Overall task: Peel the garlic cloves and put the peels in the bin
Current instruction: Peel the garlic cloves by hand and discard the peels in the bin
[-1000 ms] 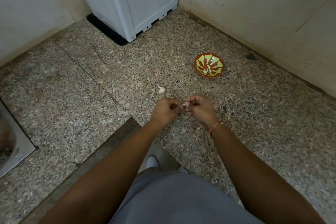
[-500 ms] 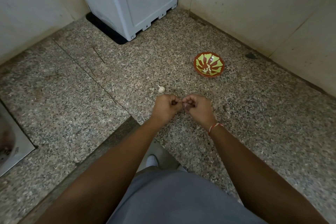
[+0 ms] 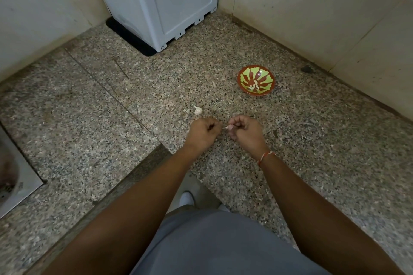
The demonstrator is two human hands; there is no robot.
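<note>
Head view, frame centre: right hand [image 3: 244,130] pinches a small pale garlic clove [image 3: 228,127]; left hand [image 3: 203,133], curled just beside, seems to pull papery peel, which could drop onto the speckled granite counter [image 3: 312,140].

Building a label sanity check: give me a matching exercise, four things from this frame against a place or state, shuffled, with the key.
Things:
1. bowl
2. garlic bulb
3. garlic clove
4. grey box

Places or states:
A. pinched in the right hand
B. stands in the far corner against the walls
C. lies loose on the counter just beyond the left hand
D. red and green, holds a few pale pieces

Pairs: 1-D, 2-C, 3-A, 4-B
</note>
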